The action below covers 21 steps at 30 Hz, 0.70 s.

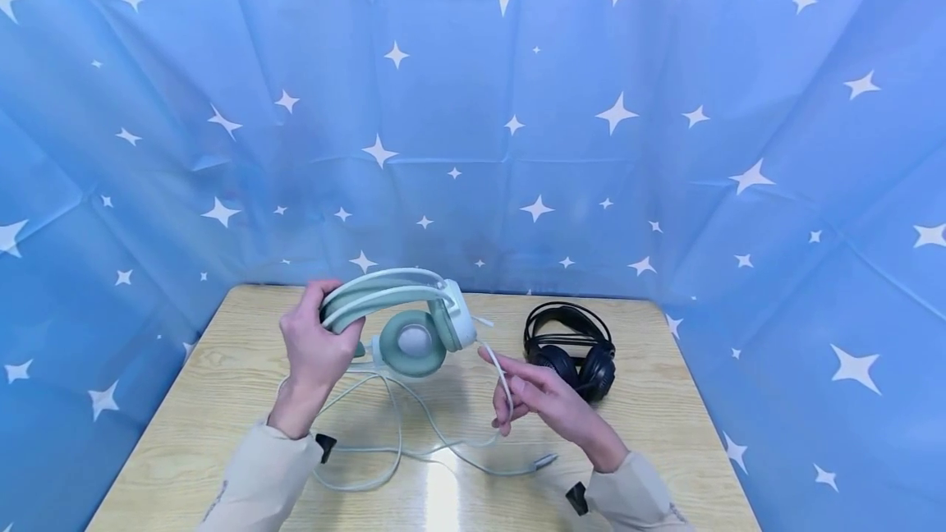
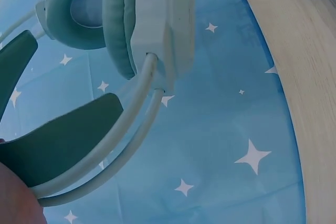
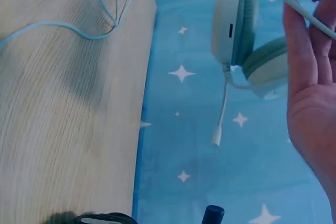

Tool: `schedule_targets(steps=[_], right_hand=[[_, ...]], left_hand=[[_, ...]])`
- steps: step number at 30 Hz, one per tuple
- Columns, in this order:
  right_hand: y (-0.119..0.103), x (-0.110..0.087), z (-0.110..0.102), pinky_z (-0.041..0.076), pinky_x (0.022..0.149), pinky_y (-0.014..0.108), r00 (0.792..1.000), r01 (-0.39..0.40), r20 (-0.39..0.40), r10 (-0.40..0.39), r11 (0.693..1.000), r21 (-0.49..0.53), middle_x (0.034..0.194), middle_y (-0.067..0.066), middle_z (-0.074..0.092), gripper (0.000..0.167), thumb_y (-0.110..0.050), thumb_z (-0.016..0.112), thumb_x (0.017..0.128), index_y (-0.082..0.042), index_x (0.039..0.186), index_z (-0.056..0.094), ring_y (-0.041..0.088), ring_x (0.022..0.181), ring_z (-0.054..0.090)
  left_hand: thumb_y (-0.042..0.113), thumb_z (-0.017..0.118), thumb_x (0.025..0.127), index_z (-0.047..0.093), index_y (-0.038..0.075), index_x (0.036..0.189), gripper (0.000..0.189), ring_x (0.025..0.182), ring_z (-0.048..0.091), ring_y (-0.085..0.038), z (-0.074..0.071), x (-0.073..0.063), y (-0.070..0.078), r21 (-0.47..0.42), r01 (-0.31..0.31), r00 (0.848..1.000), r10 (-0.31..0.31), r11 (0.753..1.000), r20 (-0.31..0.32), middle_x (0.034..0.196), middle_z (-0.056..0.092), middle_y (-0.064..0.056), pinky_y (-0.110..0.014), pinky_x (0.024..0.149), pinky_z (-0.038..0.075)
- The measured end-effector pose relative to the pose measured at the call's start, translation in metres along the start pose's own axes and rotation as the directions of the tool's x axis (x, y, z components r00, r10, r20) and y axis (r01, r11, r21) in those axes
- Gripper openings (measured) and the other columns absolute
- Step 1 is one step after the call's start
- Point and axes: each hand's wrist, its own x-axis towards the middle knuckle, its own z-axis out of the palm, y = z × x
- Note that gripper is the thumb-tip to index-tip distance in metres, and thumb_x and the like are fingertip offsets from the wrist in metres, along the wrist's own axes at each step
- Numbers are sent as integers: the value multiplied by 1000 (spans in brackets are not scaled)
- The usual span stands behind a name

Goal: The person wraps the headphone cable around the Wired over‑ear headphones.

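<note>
My left hand (image 1: 316,343) grips the padded headband of the mint-green headphones (image 1: 415,343), holding them tilted above the table. Their ear cups and a short white microphone stalk (image 3: 220,124) hang toward my right hand (image 1: 550,401). The right fingers (image 3: 302,51) are straight, with the pale cable (image 1: 506,380) running across them. From there the rest of the cable loops over the table under the headphones, ending in a plug (image 1: 545,461). In the left wrist view, twin white headband rails (image 2: 128,124) lead up to one ear cup.
A pair of black headphones (image 1: 572,347) lies on the wooden table (image 1: 658,450), just beyond my right hand. Blue cloth (image 1: 458,146) with white stars encloses the table's back and sides.
</note>
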Motion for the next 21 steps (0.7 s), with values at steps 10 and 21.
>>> schedule_targets(steps=[10, 21], right_hand=[[-9, 22, -2, 47, 59, 25, 980, -129, -200, -3, 757, -641, 85, -9, 65, 22, -19, 56, 106, -16, 117, 76, 3, 64, 51], [-31, 40, -5, 41, 57, 22, 996, -51, -78, -33, 494, -868, 76, -16, 53, 20, -30, 54, 108, -22, 98, 69, -1, 60, 43]], left_hand=[[12, 73, 72, 66, -2, 98, 30, 57, 64, -28, 10, 0, 0, 40, -205, 971, 198, 978, 133, 77, 68, -15, -46, 50, 52], [7, 71, 76, 69, 2, 107, 31, 73, 67, -28, 9, 0, -1, -12, -188, 928, 181, 982, 325, 91, 71, -13, -45, 61, 55]])
